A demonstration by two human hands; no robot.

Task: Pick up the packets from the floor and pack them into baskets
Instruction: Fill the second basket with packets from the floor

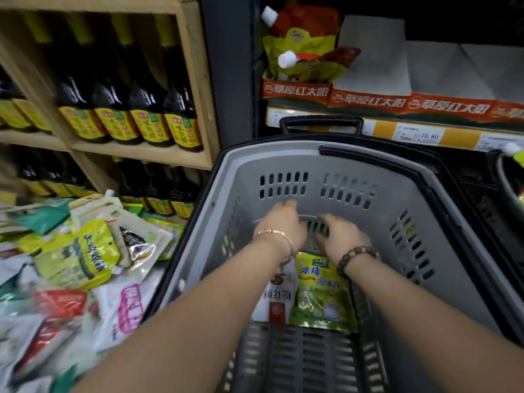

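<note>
— Now, where do the packets lie?
— Two lie flat on the floor of your grey basket, beneath your wrists: a white packet and a yellow-green packet. Beyond them, your left hand and right hand hover palm-down; whether the fingers pinch anything cannot be told.
— And the rest?
— A loose pile of packets on the floor to your left. Expect light, soft, slippery film; take each by a sealed edge, not the belly.

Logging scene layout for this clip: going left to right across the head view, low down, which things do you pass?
Heap of packets → white packet → yellow packet → second basket at the right edge.
</note>
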